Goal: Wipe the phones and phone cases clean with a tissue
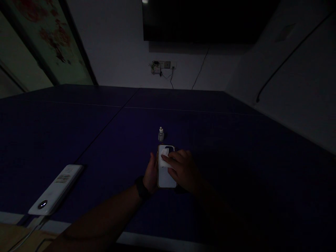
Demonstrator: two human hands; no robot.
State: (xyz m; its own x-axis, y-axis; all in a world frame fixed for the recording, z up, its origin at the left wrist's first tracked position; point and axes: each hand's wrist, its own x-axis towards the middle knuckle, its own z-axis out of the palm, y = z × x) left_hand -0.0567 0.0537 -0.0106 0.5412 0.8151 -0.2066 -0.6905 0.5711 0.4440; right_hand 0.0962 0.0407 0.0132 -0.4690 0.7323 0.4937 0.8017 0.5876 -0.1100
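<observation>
With the phone (167,179) taken as the centre of the clock, a panel (61,36) patterned with red flowers is seen at the far left, between 10 and 11 o'clock. Nearer, between 8 and 9 o'clock, a white power bank (61,183) is laid at a slant on the dark blue table (112,157), with lit digits shown on its small round display. A white plug (38,221) is fitted at its near end.

A dark watch (142,187) is worn on the left wrist, at 8 o'clock. The phone is gripped at its left side by the left hand (151,176), which is clamped on it; the thumb is pointed toward 12 o'clock beside the edge, but how the other fingers are placed cannot be told.

Just beyond the phone's top end, at 12 o'clock, a small clear bottle (161,135) with a white cap is stood upright. The phone's pale back is turned up. A white tissue (165,152) is pressed against its upper part by the right hand (185,171), whose fingers are closed on the tissue from 3 o'clock.

On the far wall, sockets (165,64) are mounted toward 12 o'clock. A dark screen (204,21) is hung between 12 and 1. Farthest right, a black cable (288,57) is run along the wall, toward 2 o'clock.
</observation>
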